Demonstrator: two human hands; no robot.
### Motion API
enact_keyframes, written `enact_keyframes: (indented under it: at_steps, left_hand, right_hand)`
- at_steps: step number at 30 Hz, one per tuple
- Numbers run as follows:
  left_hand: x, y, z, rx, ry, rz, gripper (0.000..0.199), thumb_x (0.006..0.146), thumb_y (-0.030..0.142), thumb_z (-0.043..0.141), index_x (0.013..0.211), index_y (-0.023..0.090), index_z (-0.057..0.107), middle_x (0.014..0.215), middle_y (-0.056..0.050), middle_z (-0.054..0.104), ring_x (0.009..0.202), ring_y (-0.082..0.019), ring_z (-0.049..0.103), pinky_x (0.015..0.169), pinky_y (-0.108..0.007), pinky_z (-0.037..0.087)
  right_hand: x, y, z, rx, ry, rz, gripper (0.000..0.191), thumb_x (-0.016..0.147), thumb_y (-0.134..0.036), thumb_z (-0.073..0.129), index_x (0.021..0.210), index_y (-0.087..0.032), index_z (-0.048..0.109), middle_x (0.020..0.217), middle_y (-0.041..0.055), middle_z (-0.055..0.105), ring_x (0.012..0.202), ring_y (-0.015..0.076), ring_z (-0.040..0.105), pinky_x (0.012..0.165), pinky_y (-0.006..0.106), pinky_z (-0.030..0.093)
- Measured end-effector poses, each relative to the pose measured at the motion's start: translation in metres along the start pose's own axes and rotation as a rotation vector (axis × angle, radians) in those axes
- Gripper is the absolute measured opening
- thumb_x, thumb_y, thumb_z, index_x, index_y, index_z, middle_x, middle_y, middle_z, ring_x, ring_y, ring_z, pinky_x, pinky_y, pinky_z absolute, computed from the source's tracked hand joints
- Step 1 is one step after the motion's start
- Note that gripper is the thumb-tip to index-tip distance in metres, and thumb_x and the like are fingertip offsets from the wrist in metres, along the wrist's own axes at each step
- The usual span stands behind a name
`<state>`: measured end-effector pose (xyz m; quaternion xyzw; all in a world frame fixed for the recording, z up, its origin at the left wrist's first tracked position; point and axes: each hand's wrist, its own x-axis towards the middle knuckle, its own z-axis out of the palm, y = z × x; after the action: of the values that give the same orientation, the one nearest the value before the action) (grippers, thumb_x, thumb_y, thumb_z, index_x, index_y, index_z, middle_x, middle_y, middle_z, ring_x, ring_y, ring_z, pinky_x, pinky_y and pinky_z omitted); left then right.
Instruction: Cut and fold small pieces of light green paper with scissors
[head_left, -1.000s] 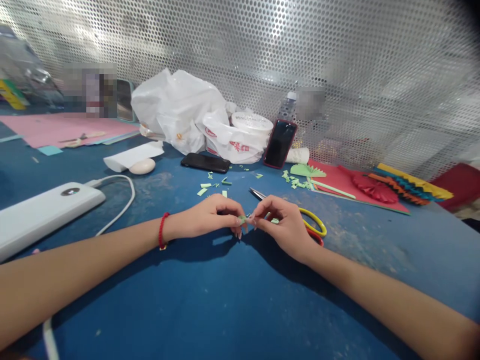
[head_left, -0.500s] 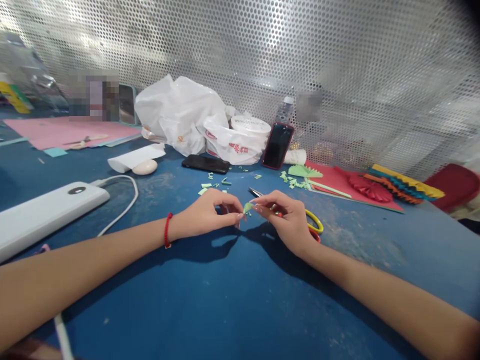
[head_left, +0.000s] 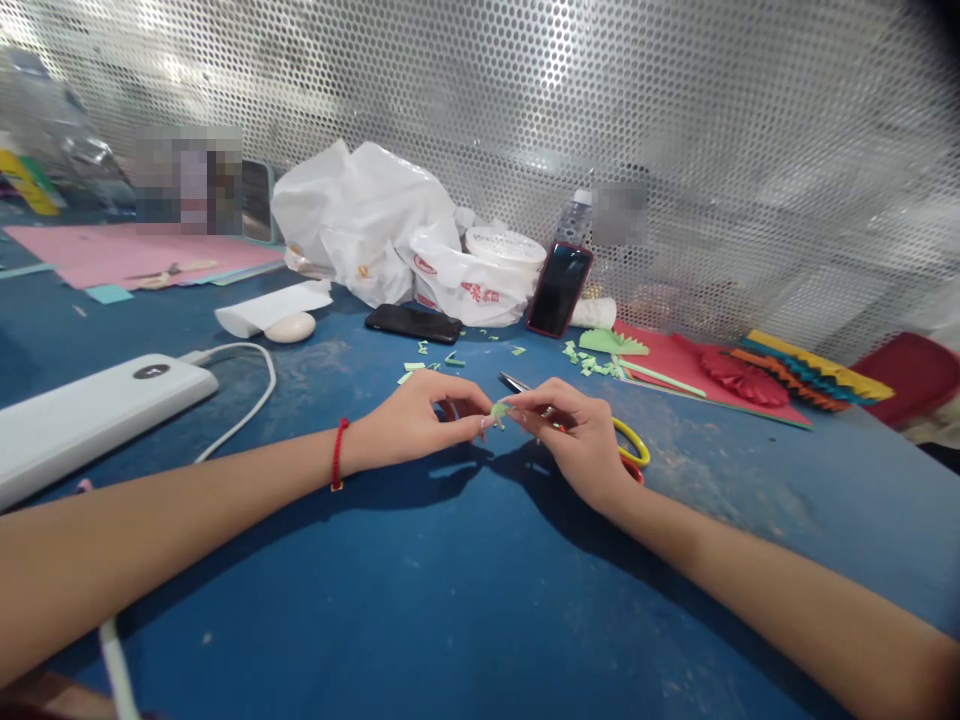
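Observation:
Between the fingertips of both hands is a small piece of light green paper (head_left: 499, 410). My left hand (head_left: 420, 418), with a red cord bracelet at the wrist, pinches its left side. My right hand (head_left: 574, 435) pinches it from the right with thumb and forefinger. Scissors (head_left: 631, 441) with yellow and red handles lie on the table, partly hidden under my right hand, their blade tips showing beyond it. Green paper scraps (head_left: 589, 360) are scattered past my hands, by a scalloped green paper cutout (head_left: 615, 343).
Farther back are a dark phone (head_left: 414, 322), white plastic bags (head_left: 367, 220), and an upright phone (head_left: 559, 288) before a bottle. At left lie a white power bank (head_left: 105, 415) with its cable and pink paper (head_left: 82, 255). Red paper (head_left: 660, 350) and folded paper fans (head_left: 817, 368) lie right.
Both hands keep their pinch on the green paper, which now shows less between the fingertips. The whole view has shifted slightly.

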<state>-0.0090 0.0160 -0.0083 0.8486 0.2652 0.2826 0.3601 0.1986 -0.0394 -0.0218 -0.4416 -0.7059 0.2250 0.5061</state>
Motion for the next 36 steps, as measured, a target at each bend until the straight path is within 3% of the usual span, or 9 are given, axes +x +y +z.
enact_keyframes:
  at_steps: [12, 21, 28, 36]
  left_hand:
    - [-0.0001, 0.0008, 0.0016, 0.013, 0.011, 0.033, 0.019, 0.082, 0.028, 0.066, 0.090, 0.012, 0.070, 0.070, -0.003, 0.073, 0.063, -0.013, 0.066, 0.060, -0.020, 0.051]
    - [-0.0011, -0.0007, 0.0009, 0.021, 0.007, 0.064, 0.015, 0.083, 0.026, 0.065, 0.090, 0.013, 0.070, 0.071, -0.001, 0.073, 0.066, -0.013, 0.067, 0.066, -0.021, 0.052]
    - [-0.0002, 0.0025, 0.0016, -0.012, -0.003, 0.018, 0.021, 0.085, 0.030, 0.063, 0.093, 0.012, 0.069, 0.072, -0.003, 0.074, 0.066, -0.014, 0.068, 0.064, -0.022, 0.053]
    - [-0.0015, 0.0048, 0.0024, 0.045, 0.053, 0.092, 0.018, 0.087, 0.028, 0.062, 0.082, 0.014, 0.070, 0.069, 0.000, 0.073, 0.064, -0.011, 0.067, 0.064, -0.018, 0.050]
  right_hand:
    - [0.0008, -0.0016, -0.0008, -0.004, -0.024, 0.012, 0.013, 0.084, -0.016, 0.068, 0.089, -0.024, 0.077, 0.076, -0.0003, 0.064, 0.068, 0.0116, 0.056, 0.058, 0.024, 0.043]
    - [0.0013, 0.0001, 0.0010, 0.017, -0.015, -0.002, 0.014, 0.082, -0.011, 0.069, 0.086, -0.022, 0.077, 0.075, -0.0008, 0.064, 0.065, 0.0100, 0.056, 0.055, 0.022, 0.041]
    - [0.0019, 0.0026, 0.0007, 0.027, 0.031, -0.017, 0.011, 0.082, -0.013, 0.069, 0.082, -0.022, 0.076, 0.075, -0.0001, 0.066, 0.066, 0.0112, 0.057, 0.056, 0.023, 0.042]
    - [0.0019, 0.0011, 0.0005, 0.046, 0.032, -0.020, 0.010, 0.082, -0.015, 0.069, 0.082, -0.022, 0.076, 0.078, 0.0004, 0.068, 0.068, 0.0114, 0.059, 0.057, 0.023, 0.043]
